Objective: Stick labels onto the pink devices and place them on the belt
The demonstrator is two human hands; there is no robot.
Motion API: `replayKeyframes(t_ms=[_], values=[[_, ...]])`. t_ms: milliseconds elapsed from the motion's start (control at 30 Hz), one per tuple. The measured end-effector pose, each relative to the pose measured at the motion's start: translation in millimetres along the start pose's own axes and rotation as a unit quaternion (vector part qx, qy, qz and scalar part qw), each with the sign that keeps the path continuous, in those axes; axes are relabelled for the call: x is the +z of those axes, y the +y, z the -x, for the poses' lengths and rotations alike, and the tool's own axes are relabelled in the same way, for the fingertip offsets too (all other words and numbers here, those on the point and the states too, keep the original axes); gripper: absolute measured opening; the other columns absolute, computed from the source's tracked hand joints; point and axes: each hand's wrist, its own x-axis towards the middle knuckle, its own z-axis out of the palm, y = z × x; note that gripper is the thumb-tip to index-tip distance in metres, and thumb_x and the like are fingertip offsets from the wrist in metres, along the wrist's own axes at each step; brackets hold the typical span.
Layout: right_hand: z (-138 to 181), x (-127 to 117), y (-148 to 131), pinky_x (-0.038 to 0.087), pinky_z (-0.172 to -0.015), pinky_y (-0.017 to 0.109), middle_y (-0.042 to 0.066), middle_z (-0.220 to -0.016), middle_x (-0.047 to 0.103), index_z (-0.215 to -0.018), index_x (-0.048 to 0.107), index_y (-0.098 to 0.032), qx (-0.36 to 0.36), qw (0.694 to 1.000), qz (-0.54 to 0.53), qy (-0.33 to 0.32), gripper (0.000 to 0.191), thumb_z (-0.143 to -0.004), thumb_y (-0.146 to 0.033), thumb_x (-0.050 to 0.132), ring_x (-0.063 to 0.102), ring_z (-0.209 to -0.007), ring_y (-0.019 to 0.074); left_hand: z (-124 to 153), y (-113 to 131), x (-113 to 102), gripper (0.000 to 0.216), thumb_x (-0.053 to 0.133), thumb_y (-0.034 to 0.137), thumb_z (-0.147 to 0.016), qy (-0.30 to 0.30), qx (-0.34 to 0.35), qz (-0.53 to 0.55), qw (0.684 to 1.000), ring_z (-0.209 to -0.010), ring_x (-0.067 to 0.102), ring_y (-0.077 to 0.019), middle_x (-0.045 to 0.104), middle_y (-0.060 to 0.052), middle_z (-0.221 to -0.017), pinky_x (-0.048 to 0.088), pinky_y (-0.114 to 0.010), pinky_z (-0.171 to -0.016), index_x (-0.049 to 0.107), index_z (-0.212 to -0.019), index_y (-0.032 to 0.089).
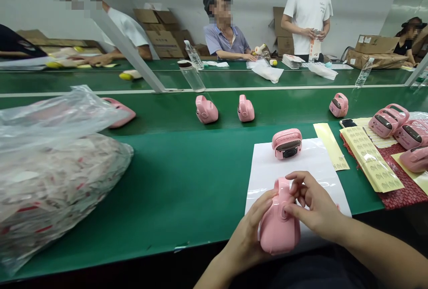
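A pink plastic device with a handle (279, 226) sits between my hands above a white sheet (267, 164) at the near table edge. My left hand (249, 235) wraps around its left side. The fingers of my right hand (312, 206) are pinched together against a spot on its upper face. What lies under those fingertips is too small to make out. A second pink device (286, 144) stands upright on the white sheet just beyond.
Yellow sticker sheets (371, 157) and several pink devices (389, 119) lie at right on a red mat. More pink devices (206, 109) ride the green belt (200, 119). A large plastic bag of packets (50, 173) fills the left. Other people work across the far table.
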Motion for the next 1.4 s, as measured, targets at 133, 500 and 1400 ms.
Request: replayKeyframes(t_ms=[133, 500, 1400], values=[[4, 2, 4, 0.044, -0.061, 0.026, -0.002, -0.077, 0.048, -0.106, 0.043, -0.023, -0.033, 0.999, 0.011, 0.028, 0.037, -0.072, -0.014, 0.055, 0.052, -0.068, 0.0121, -2, 0, 1, 0.099, 0.082, 0.013, -0.049, -0.028, 0.053, -0.077, 0.995, -0.111, 0.054, -0.0346, 0.055, -0.016, -0.124, 0.047, -0.047, -0.087, 0.036, -0.135, 0.03], [8, 1, 8, 0.048, -0.056, 0.026, 0.0, -0.078, 0.05, -0.108, 0.041, -0.023, -0.174, 0.966, 0.181, 0.061, 0.031, -0.08, -0.011, 0.047, 0.052, -0.064, 0.0124, -3, -2, 4, 0.096, 0.084, 0.016, -0.047, -0.032, 0.052, -0.067, 0.996, -0.108, 0.055, -0.0349, 0.056, -0.015, -0.123, 0.049, -0.045, -0.084, 0.041, -0.132, 0.034], [-23, -24, 54, 0.041, -0.058, 0.025, -0.001, -0.066, 0.056, -0.079, 0.061, -0.019, 0.07, 0.987, 0.112, -0.093, 0.018, -0.078, -0.017, 0.043, 0.051, -0.063, 0.0141, 20, -8, 27, 0.059, 0.074, 0.044, -0.06, 0.0, -0.139, 0.116, 0.983, -0.111, 0.051, -0.0357, 0.052, -0.013, -0.118, 0.045, -0.048, -0.089, 0.057, -0.116, 0.032]])
